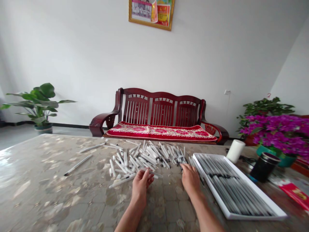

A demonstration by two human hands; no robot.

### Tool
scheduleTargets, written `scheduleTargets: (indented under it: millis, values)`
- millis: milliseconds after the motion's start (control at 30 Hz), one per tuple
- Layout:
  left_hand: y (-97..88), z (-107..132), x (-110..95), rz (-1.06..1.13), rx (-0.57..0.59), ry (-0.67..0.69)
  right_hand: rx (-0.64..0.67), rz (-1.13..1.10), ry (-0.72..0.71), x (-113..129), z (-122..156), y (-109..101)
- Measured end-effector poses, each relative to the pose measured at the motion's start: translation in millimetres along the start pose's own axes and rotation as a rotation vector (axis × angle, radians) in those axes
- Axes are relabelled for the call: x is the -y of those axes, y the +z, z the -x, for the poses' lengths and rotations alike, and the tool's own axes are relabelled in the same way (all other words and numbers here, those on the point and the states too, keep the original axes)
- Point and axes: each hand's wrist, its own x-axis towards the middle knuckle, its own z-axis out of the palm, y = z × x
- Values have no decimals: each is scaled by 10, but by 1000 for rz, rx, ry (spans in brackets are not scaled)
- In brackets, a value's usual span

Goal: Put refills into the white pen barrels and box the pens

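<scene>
Bare left hand (140, 184), bare right hand (190, 178), bare forearms (132, 211) tapering to uncovered wrists (139, 200)

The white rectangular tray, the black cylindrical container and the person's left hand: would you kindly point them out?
White rectangular tray (254, 217): head view, front rim.
Black cylindrical container (264, 168): head view, middle of side.
Left hand (140, 183): head view, its middle.

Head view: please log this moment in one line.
left hand: holds clear tube; right hand: at right edge of pen pile; white tray: pens, two rows

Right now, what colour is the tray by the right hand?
The tray is white; head view shows it.
</scene>
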Motion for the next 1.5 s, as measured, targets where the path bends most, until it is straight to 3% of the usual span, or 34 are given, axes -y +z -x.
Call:
scheduleTargets:
  millis: [367, 600, 867, 1067, 1300, 1500]
  values:
    - [-12, -19, 11, 32, -56, 28, 122, 124, -20, 5, -23, 35]
    - [-79, -73, -80, 38, -273, 161, 176, 59, -28, 97, 36, -52]
    - [-189, -105, -260, 90, -425, 282, 141, -105, -158, 460, 68, 28]
    - [-211, -90, -216, 59, -401, 251, 257, 11, -173, 633, -109, 173]
    - [-189, -123, -157, 70, -326, 183, 389, 125, -175, 738, -339, 139]
    - [-124, -100, -149, 129, -199, 76, 352, 128, -164, 700, -268, 101]
